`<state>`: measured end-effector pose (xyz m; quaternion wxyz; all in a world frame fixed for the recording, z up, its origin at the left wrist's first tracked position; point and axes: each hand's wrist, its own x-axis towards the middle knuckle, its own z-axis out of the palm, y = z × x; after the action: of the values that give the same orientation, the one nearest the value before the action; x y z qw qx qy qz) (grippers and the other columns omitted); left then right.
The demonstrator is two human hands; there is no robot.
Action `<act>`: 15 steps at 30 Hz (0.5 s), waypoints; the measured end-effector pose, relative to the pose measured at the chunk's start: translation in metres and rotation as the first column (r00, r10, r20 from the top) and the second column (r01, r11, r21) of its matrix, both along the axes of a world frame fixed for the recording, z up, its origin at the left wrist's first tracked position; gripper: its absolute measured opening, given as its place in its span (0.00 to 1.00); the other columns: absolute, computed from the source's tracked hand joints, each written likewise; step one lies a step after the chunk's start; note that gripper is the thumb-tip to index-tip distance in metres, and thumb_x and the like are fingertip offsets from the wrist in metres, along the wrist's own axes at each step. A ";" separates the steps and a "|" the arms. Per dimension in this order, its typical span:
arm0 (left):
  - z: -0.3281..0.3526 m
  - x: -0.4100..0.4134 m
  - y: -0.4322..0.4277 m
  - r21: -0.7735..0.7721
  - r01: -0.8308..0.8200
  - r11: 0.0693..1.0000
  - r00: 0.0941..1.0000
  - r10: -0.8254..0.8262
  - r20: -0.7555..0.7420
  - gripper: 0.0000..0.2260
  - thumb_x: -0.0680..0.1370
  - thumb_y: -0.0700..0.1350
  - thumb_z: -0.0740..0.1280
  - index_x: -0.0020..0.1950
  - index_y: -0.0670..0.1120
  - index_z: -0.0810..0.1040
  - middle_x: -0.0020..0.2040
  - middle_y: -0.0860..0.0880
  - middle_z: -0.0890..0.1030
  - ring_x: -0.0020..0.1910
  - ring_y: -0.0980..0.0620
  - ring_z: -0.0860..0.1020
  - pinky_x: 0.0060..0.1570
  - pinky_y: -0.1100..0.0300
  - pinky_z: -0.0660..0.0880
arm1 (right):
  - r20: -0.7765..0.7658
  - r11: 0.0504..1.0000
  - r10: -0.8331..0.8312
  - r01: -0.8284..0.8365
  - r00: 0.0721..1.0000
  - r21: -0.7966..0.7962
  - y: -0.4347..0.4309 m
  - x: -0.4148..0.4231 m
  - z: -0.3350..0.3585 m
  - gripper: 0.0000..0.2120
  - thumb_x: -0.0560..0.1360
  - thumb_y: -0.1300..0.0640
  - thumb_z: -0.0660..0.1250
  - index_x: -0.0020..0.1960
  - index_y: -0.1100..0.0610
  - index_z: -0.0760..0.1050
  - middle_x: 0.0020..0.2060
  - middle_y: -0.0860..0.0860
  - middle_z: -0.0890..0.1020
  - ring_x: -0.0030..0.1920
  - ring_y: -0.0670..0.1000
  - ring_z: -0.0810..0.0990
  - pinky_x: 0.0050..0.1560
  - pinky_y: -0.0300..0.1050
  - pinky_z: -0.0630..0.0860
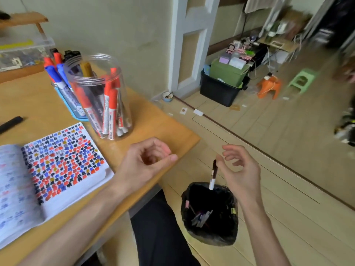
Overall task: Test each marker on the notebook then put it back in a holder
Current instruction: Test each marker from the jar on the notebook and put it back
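Note:
A dark marker (213,174) with a white end hangs upright over the black-lined bin (209,235) on the floor, right beside the thumb of my right hand (240,169). That hand's fingers are spread and relaxed, and nothing is gripped. My left hand (146,162) hovers over the desk's right corner with loosely curled fingers, holding nothing. The open notebook (63,162) lies at the left, its page covered in red, blue and black test marks. A clear jar (99,96) holds several red and dark markers. Behind it a blue holder (74,110) carries blue and red ones.
A black marker (10,122) lies on the wooden desk (153,121) left of the notebook. Several discarded items lie in the bin. A black crate with a green box (224,81), an orange stool (269,88) and a green stool (302,79) stand on the floor beyond.

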<state>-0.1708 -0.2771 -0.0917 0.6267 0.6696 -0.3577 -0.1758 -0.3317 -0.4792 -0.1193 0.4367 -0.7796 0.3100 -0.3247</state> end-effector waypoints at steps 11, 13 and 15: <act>0.036 0.028 0.059 -0.153 -0.079 0.985 0.996 0.083 0.018 0.08 0.75 0.46 0.79 0.45 0.47 0.82 0.39 0.53 0.83 0.38 0.56 0.80 0.43 0.66 0.77 | 0.139 0.941 0.334 -0.320 0.932 -0.113 0.073 0.075 0.039 0.09 0.77 0.59 0.74 0.56 0.51 0.82 0.47 0.43 0.85 0.51 0.47 0.83 0.52 0.34 0.75; 0.041 0.039 0.086 -0.178 -0.149 0.973 0.988 0.153 0.006 0.07 0.74 0.46 0.78 0.46 0.47 0.82 0.41 0.52 0.83 0.39 0.55 0.79 0.46 0.66 0.78 | 0.155 0.900 0.434 -0.418 0.888 -0.125 0.097 0.095 0.046 0.09 0.77 0.58 0.73 0.56 0.51 0.82 0.47 0.42 0.84 0.51 0.47 0.83 0.52 0.37 0.77; 0.042 0.050 0.120 -0.168 -0.219 0.961 0.974 0.225 0.018 0.06 0.75 0.43 0.77 0.48 0.45 0.82 0.42 0.51 0.83 0.40 0.53 0.80 0.47 0.65 0.78 | 0.171 0.847 0.531 -0.513 0.830 -0.137 0.123 0.114 0.049 0.08 0.77 0.59 0.73 0.57 0.53 0.82 0.47 0.43 0.84 0.49 0.49 0.83 0.50 0.40 0.78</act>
<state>-0.1203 -0.1571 -0.0493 0.6889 0.6545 -0.3054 -0.0618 -0.2177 -0.3566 -0.0707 0.5043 -0.8153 0.0252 -0.2835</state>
